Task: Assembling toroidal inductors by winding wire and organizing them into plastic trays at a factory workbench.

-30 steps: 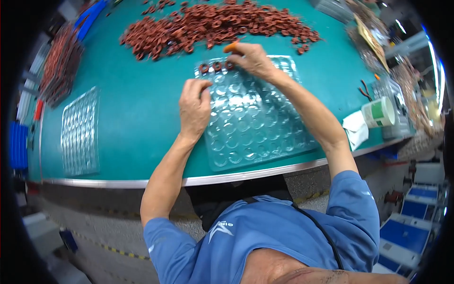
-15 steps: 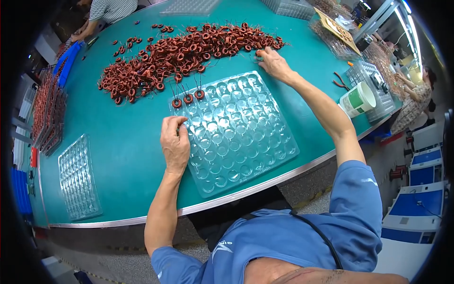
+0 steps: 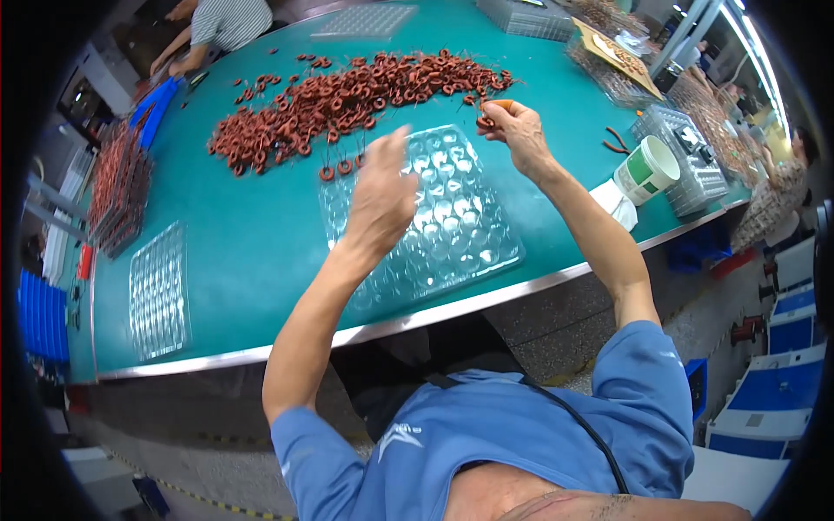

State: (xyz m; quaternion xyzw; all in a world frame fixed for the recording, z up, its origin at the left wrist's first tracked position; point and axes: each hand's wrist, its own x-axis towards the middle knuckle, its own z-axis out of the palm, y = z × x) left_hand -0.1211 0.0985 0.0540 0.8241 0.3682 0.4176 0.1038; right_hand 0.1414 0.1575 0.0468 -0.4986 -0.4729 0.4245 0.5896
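My right hand (image 3: pixel 521 139) is closed on a copper-red ring coil (image 3: pixel 486 122), pinched between thumb and fingers, just right of the far end of the tray. Something orange covers a fingertip of that hand. My left hand (image 3: pixel 382 195), smeared by motion, is over the left part of the clear plastic tray (image 3: pixel 469 221) with round pockets; its fingers cannot be made out well. Along the tray's far left edge sit a few ring coils (image 3: pixel 327 173) with their wire leads pointing away, partly hidden by my left hand. Beyond lies a long heap of such coils (image 3: pixel 347 100).
Another clear tray (image 3: pixel 159 291) lies at the left, near stacked filled trays (image 3: pixel 122 187). On the right are a white-green bucket (image 3: pixel 647 169), red-handled pliers (image 3: pixel 616 141) and a clear tray stack (image 3: pixel 682 161). A person in a striped shirt (image 3: pixel 230 22) sits across the table.
My left hand has risen from the tray's left edge and swung right over it. My right hand has drawn back slightly from the heap's right end, a coil now showing in its fingers.
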